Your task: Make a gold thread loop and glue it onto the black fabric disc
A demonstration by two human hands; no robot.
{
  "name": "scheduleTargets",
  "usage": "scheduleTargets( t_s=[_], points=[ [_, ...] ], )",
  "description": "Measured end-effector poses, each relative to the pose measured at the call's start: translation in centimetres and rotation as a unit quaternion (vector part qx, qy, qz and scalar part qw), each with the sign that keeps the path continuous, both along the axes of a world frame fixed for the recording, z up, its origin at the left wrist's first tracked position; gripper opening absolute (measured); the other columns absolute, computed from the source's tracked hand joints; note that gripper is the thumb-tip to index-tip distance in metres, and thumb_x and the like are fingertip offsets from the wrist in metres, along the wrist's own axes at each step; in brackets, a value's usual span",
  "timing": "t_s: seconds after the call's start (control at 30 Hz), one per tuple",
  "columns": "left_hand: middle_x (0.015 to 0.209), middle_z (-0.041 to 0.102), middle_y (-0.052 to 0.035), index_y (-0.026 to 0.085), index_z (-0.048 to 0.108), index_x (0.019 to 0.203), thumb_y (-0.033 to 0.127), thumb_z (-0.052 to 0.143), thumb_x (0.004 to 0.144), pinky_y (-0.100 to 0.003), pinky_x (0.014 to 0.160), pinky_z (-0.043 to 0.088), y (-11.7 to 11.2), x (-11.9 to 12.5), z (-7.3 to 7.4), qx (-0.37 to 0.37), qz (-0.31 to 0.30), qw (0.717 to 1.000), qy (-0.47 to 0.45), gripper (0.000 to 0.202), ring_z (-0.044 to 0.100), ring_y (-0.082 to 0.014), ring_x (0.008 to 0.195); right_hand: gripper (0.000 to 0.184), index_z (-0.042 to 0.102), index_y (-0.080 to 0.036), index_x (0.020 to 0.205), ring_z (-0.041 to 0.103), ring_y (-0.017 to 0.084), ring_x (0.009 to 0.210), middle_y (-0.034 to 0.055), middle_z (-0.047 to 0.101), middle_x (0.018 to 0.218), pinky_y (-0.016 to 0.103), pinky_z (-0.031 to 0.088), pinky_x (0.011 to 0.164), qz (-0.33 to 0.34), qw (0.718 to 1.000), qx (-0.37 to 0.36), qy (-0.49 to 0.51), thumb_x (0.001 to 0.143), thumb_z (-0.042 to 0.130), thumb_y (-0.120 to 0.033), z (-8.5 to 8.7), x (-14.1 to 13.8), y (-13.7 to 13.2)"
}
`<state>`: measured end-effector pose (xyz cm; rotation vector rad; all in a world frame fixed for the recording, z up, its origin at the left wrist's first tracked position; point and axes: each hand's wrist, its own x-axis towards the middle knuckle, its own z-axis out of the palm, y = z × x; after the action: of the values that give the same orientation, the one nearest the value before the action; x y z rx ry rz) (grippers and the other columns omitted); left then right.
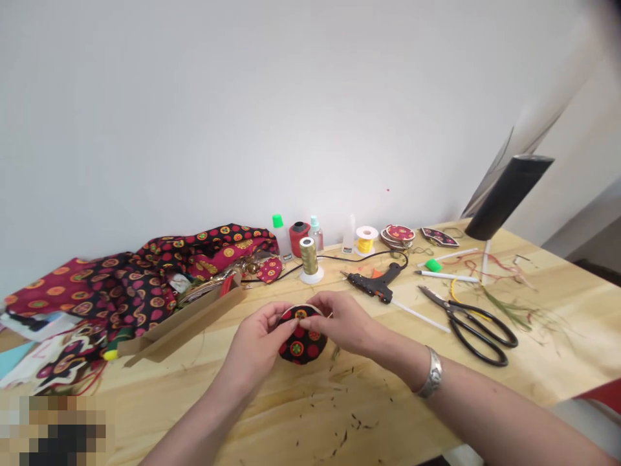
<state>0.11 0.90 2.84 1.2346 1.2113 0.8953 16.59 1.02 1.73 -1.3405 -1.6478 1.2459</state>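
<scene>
While gripping the round fabric piece (301, 349) just below the centre of the frame, pinching one side in the left hand (258, 338) and the other in the right hand (345, 323). Apparently working along its upper edge, probably pressing or aligning layers near the pale rim (294, 307); likely calling next for steady fingertip pressure and a small shift of grip along that edge. Presenting the patterned face toward the viewpoint and pointing the pale rim toward the top of the frame. Showing no clear long axis, with both hands covering the sides. Holding the piece over the worktop (272, 417), without revealing whether touching it. Contacting neither the glue gun (376, 285), right of centre, nor the scissors (456, 312), farther right.
</scene>
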Motion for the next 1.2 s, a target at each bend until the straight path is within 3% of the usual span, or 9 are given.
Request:
scheduleTargets(
  t_s=[0.17,0.33,0.43,0.57,0.87,1.2],
  points=[
    [0.084,0.073,-0.0025,0.016,0.066,0.088,0.032,0.068,0.07,-0.025,0.074,0.049,0.1,0.6,-0.9,0.024,0.02,0.998,-0.047,0.023,0.063,-0.0159,0.079,0.011,0.062,-0.013,0.07,0.047,0.009,0.055,-0.0014,0.058,0.061,0.021,0.037,0.052,-0.02,0.999,-0.004,0.038,0.074,0.058,-0.021,0.8,0.2,1.0],
    [0.09,0.072,-0.0031,0.017,0.065,0.095,0.031,0.066,0.074,-0.027,0.079,0.05,0.0,0.3,-3.2,0.03,-0.001,0.998,-0.061,0.025,0.063,-0.0172,0.085,0.012,0.063,-0.013,0.074,0.05,0.01,0.058,-0.0009,0.06,0.065,0.022,0.04,0.055,-0.005,1.0,0.006,0.03,0.075,0.058,-0.023,-0.8,0.2,1.3],
    [0.091,0.071,-0.0032,0.017,0.066,0.094,0.03,0.061,0.078,-0.029,0.08,0.05,0.0,0.1,-3.8,0.064,-0.006,0.997,-0.04,0.021,0.062,-0.0177,0.086,0.014,0.064,-0.014,0.075,0.05,0.01,0.059,-0.0009,0.061,0.066,0.022,0.04,0.057,0.011,0.999,0.032,0.015,0.078,0.055,-0.024,-1.7,0.1,1.2],
    [0.089,0.07,-0.0032,0.018,0.067,0.094,0.03,0.055,0.082,-0.029,0.079,0.049,-0.3,0.0,-3.8,0.074,-0.004,0.997,-0.013,0.021,0.062,-0.0183,0.084,0.014,0.064,-0.015,0.084,0.054,0.011,0.066,0.0006,0.064,0.074,0.023,0.043,0.061,0.01,0.998,0.061,0.029,0.079,0.056,-0.027,-2.1,-0.1,0.8],
    [0.074,0.067,-0.0012,0.018,0.067,0.082,0.033,0.056,0.08,-0.026,0.073,0.047,-1.0,-0.2,-3.7,0.1,0.003,0.995,0.024,0.019,0.059,-0.0185,0.078,0.013,0.06,-0.015,0.071,0.05,0.009,0.06,-0.0017,0.059,0.065,0.021,0.041,0.057,-0.032,0.991,0.128,0.01,0.079,0.058,-0.025,-2.2,-0.3,0.0],
    [0.072,0.069,-0.0009,0.018,0.071,0.084,0.042,0.059,0.078,-0.024,0.065,0.047,-0.5,-0.1,-3.1,0.037,-0.024,0.998,-0.037,0.028,0.059,-0.0168,0.07,0.016,0.06,-0.015,0.073,0.047,0.009,0.058,-0.0012,0.058,0.066,0.021,0.04,0.053,-0.036,0.997,0.071,0.026,0.076,0.06,-0.031,-1.8,0.2,0.1]
  ],
)
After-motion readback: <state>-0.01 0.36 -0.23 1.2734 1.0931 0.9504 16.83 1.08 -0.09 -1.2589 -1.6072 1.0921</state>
